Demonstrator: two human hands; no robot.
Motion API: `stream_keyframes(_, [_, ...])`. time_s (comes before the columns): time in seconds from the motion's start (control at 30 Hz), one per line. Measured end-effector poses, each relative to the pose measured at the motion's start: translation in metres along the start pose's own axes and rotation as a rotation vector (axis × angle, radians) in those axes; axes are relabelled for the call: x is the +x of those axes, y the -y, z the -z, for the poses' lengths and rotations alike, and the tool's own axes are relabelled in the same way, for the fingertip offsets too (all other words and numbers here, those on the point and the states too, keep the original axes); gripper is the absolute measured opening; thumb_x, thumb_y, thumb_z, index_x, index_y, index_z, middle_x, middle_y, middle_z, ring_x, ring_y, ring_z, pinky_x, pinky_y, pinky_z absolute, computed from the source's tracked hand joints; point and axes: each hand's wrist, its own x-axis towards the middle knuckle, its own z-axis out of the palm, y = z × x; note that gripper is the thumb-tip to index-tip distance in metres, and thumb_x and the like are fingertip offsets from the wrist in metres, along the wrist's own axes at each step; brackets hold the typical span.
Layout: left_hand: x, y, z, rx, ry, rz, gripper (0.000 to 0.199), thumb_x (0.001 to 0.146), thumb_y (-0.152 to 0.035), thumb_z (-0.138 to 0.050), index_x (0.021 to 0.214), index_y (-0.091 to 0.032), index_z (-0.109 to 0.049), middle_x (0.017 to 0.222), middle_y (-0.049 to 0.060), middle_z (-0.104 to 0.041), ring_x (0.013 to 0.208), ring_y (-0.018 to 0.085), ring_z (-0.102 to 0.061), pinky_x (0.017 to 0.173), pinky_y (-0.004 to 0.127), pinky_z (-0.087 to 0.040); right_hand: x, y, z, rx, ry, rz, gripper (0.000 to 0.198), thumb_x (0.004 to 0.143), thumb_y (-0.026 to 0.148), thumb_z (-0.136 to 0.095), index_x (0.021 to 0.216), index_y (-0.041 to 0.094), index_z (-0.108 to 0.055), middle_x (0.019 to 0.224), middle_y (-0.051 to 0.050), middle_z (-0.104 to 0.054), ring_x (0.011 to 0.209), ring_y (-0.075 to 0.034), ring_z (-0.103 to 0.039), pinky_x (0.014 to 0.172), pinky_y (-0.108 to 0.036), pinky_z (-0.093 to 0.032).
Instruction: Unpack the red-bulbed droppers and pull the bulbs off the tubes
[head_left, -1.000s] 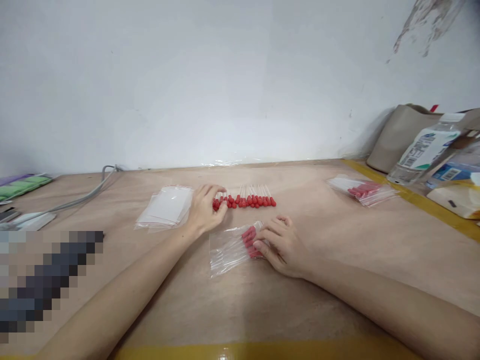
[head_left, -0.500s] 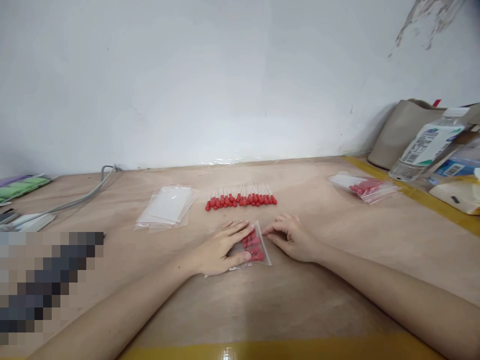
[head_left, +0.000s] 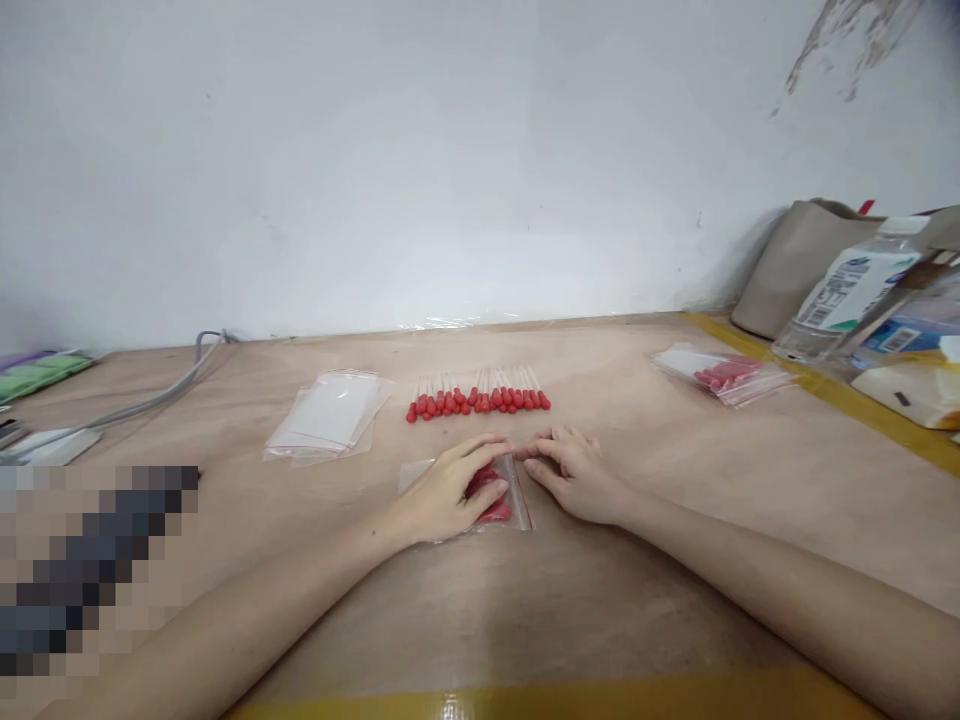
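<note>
A clear zip-lock bag [head_left: 519,505] with red pieces [head_left: 495,513] inside lies flat on the table, its seal edge to the right. My left hand [head_left: 457,490] is over the bag, thumb pressing on the red pieces and fingers bent towards the top of the seal. At that upper right corner, the fingertips of my right hand [head_left: 574,475] meet the seal edge, index finger and thumb close together. Behind the hands, a row of red-bulbed sticks [head_left: 480,400] with thin pale stems lies side by side.
Several flat clear bags [head_left: 326,415] are stacked to the left. Filled bags with red pieces [head_left: 727,375] lie at the right. A plastic bottle [head_left: 847,285] leans by a beige container [head_left: 780,265]. A grey cable [head_left: 161,400] runs along the left side.
My left hand's fingers have bent and moved towards the top of the seal. My right fingertips have come in to the bag's upper corner. The view has shifted slightly.
</note>
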Motion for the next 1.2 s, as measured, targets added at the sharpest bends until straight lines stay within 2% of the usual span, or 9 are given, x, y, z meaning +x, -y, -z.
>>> stream_keyframes(0.17, [-0.002, 0.0, -0.001, 0.003, -0.025, 0.003, 0.041, 0.083, -0.023, -0.047, 0.124, -0.022, -0.043, 0.129, 0.007, -0.045, 0.116, 0.019, -0.045, 0.097, 0.037, -0.039, 0.006, 0.006, 0.001, 0.092, 0.106, -0.088, 0.027, 0.073, 0.008, -0.05, 0.082, 0.028, -0.066, 0.111, -0.003, -0.054, 0.11, -0.023, -0.045, 0.09, -0.054, -0.028])
stream_keyframes(0.27, [-0.003, 0.001, -0.001, -0.001, -0.028, 0.003, 0.043, 0.083, -0.023, -0.047, 0.126, -0.023, -0.042, 0.131, 0.008, -0.044, 0.117, 0.02, -0.045, 0.097, 0.038, -0.04, 0.005, 0.004, 0.001, 0.178, 0.098, -0.012, 0.026, 0.071, 0.007, -0.05, 0.078, 0.026, -0.066, 0.111, -0.004, -0.056, 0.108, -0.025, -0.047, 0.089, -0.055, -0.027])
stream_keyframes(0.4, [-0.003, 0.002, -0.002, 0.009, -0.016, -0.004, 0.041, 0.084, -0.024, -0.046, 0.125, -0.025, -0.044, 0.13, 0.008, -0.045, 0.116, 0.021, -0.046, 0.096, 0.039, -0.04, 0.001, 0.002, -0.002, 0.214, 0.043, 0.078, 0.021, 0.071, 0.01, -0.055, 0.081, 0.026, -0.064, 0.098, -0.002, -0.062, 0.098, -0.021, -0.053, 0.089, -0.051, -0.027])
stream_keyframes(0.5, [-0.002, 0.002, -0.003, 0.027, -0.009, -0.016, 0.033, 0.085, -0.024, -0.045, 0.117, -0.023, -0.052, 0.127, 0.008, -0.047, 0.116, 0.019, -0.047, 0.095, 0.036, -0.041, -0.001, 0.002, -0.003, 0.129, -0.052, 0.146, 0.014, 0.071, 0.018, -0.061, 0.082, 0.027, -0.064, 0.097, -0.002, -0.059, 0.096, -0.02, -0.051, 0.088, -0.047, -0.027])
stream_keyframes(0.6, [-0.001, 0.001, -0.002, 0.045, -0.006, -0.046, 0.025, 0.087, -0.022, -0.042, 0.103, -0.022, -0.061, 0.124, 0.008, -0.048, 0.114, 0.019, -0.047, 0.094, 0.034, -0.042, -0.001, 0.001, -0.004, -0.029, -0.186, 0.378, 0.009, 0.075, 0.023, -0.059, 0.078, 0.029, -0.065, 0.094, 0.0, -0.058, 0.093, -0.017, -0.049, 0.09, -0.045, -0.024])
stream_keyframes(0.67, [0.0, 0.002, 0.0, 0.065, 0.004, -0.069, 0.027, 0.088, -0.019, -0.039, 0.102, -0.023, -0.061, 0.124, 0.007, -0.048, 0.113, 0.018, -0.048, 0.093, 0.034, -0.043, 0.0, -0.001, -0.004, -0.115, -0.256, 0.549, 0.011, 0.079, 0.024, -0.057, 0.078, 0.031, -0.065, 0.088, 0.001, -0.059, 0.088, -0.015, -0.049, 0.093, -0.044, -0.02])
stream_keyframes(0.73, [0.001, 0.004, 0.002, 0.109, 0.028, -0.107, 0.029, 0.088, -0.016, -0.037, 0.104, -0.023, -0.061, 0.124, 0.007, -0.048, 0.11, 0.018, -0.05, 0.091, 0.033, -0.044, 0.001, -0.002, -0.004, -0.166, -0.3, 0.656, 0.015, 0.081, 0.021, -0.054, 0.079, 0.031, -0.065, 0.081, 0.003, -0.061, 0.083, -0.013, -0.049, 0.095, -0.043, -0.018])
stream_keyframes(1.07, [0.007, 0.013, -0.004, 0.377, 0.004, -0.397, 0.028, 0.091, -0.019, -0.032, 0.093, -0.016, -0.06, 0.102, 0.007, -0.062, 0.098, 0.016, -0.058, 0.087, 0.03, -0.048, 0.001, 0.003, -0.001, -0.285, -0.347, 0.75, 0.022, 0.085, 0.013, -0.043, 0.076, 0.023, -0.06, 0.073, 0.004, -0.061, 0.076, -0.011, -0.05, 0.092, -0.04, -0.023])
stream_keyframes(1.2, [0.008, 0.014, -0.003, 0.485, 0.118, -0.458, 0.03, 0.092, -0.019, -0.029, 0.087, -0.017, -0.059, 0.095, 0.006, -0.063, 0.105, 0.017, -0.055, 0.091, 0.031, -0.045, 0.002, 0.004, 0.004, -0.396, -0.263, 0.803, 0.031, 0.088, 0.009, -0.034, 0.069, 0.021, -0.056, 0.066, 0.005, -0.058, 0.074, -0.01, -0.049, 0.093, -0.04, -0.022])
